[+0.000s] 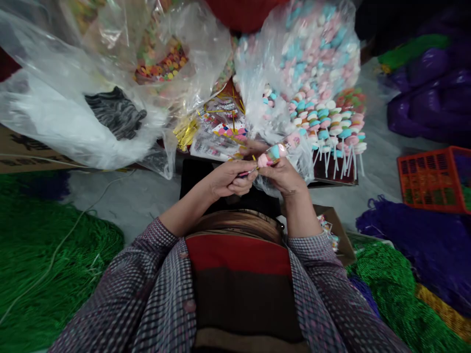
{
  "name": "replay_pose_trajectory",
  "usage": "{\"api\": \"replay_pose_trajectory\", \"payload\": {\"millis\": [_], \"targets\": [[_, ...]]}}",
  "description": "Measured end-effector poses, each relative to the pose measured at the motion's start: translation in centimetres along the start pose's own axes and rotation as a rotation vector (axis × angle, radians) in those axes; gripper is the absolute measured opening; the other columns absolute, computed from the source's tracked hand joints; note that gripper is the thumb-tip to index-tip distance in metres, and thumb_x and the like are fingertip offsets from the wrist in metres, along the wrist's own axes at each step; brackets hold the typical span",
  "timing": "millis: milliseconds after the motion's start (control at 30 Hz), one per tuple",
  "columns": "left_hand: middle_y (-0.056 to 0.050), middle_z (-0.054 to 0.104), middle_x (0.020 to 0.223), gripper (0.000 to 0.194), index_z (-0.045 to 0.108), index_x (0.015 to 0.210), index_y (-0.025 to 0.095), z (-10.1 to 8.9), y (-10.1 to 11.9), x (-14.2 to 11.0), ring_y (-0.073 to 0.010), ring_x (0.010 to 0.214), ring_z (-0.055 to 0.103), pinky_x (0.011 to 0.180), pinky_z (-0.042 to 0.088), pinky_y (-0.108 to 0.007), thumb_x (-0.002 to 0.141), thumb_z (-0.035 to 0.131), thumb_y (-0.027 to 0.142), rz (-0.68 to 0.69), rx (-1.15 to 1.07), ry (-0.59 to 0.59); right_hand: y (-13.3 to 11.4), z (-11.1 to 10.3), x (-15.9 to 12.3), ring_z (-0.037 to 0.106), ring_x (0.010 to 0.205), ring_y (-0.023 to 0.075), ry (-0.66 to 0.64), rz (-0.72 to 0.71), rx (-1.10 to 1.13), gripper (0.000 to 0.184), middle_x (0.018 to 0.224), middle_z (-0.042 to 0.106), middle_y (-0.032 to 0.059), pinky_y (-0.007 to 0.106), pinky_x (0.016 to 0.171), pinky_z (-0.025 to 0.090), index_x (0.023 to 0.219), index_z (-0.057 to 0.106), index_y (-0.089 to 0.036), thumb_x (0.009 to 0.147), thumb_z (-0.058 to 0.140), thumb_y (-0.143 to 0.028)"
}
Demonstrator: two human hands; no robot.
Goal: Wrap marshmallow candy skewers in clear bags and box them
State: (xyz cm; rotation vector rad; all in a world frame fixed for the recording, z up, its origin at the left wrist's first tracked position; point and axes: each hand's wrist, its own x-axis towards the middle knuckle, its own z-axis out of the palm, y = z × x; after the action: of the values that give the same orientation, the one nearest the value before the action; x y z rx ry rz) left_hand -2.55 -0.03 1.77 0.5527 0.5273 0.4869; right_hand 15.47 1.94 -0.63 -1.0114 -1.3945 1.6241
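In front of my lap, my right hand is closed around a wrapped marshmallow lollipop with pink, blue and white pieces, tilted up to the right. My left hand pinches at the lower end of its wrapper, where a short yellow tie sticks up and a pinkish stick end shows. The two hands meet there, and the fingers hide part of the stick. Just beyond them lie printed clear wrappers and gold ties.
Unwrapped marshmallow sticks lie stacked at the right of the work surface, before a large bag of marshmallows. Bags of colourful candy stand at the back left. A cardboard box, an orange crate and green strands surround me.
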Motion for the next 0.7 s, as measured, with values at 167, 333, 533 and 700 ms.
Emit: {"api": "replay_pose_trajectory", "payload": {"millis": [167, 333, 533, 700], "targets": [[0.010, 0.023, 0.037, 0.050, 0.051, 0.056, 0.019, 0.6, -0.1, 0.4, -0.0033, 0.028, 0.017, 0.033, 0.022, -0.015, 0.100, 0.058, 0.043, 0.026, -0.082, 0.045, 1.0, 0.1, 0.5, 0.062, 0.070, 0.0151, 0.163, -0.090, 0.036, 0.042, 0.070, 0.066, -0.0022, 0.033, 0.074, 0.056, 0.064, 0.067, -0.022, 0.058, 0.093, -0.054], [0.012, 0.027, 0.042, 0.047, 0.050, 0.065, 0.019, 0.9, -0.3, 1.7, -0.0025, 0.030, 0.019, 0.034, 0.019, -0.015, 0.104, 0.054, 0.044, 0.207, -0.077, 0.316, 1.2, 1.5, 0.9, 0.061, 0.070, 0.0150, 0.439, -0.230, -0.171, 0.028, 0.070, 0.067, -0.0020, 0.033, 0.078, 0.054, 0.066, 0.066, -0.023, 0.078, 0.078, -0.045], [0.009, 0.040, 0.051, 0.039, 0.052, 0.070, 0.020, -1.0, -1.4, 3.6, -0.0038, 0.041, 0.029, 0.040, 0.020, -0.018, 0.099, 0.063, 0.042, 0.523, 0.253, 0.618, 1.1, 2.2, 0.8, 0.067, 0.081, 0.0194, 0.544, -0.337, -0.559, 0.019, 0.081, 0.074, 0.0021, 0.037, 0.086, 0.055, 0.073, 0.069, -0.024, 0.089, 0.068, -0.034], [0.007, 0.043, 0.052, 0.039, 0.055, 0.069, 0.020, -2.4, -1.7, 3.0, -0.0070, 0.046, 0.036, 0.047, 0.030, -0.021, 0.103, 0.055, 0.039, 0.565, 0.520, 0.594, 0.1, 2.4, 0.4, 0.065, 0.078, 0.0184, 0.456, -0.328, -0.633, 0.019, 0.080, 0.072, 0.0014, 0.035, 0.079, 0.053, 0.078, 0.071, -0.024, 0.093, 0.062, -0.031]]}}
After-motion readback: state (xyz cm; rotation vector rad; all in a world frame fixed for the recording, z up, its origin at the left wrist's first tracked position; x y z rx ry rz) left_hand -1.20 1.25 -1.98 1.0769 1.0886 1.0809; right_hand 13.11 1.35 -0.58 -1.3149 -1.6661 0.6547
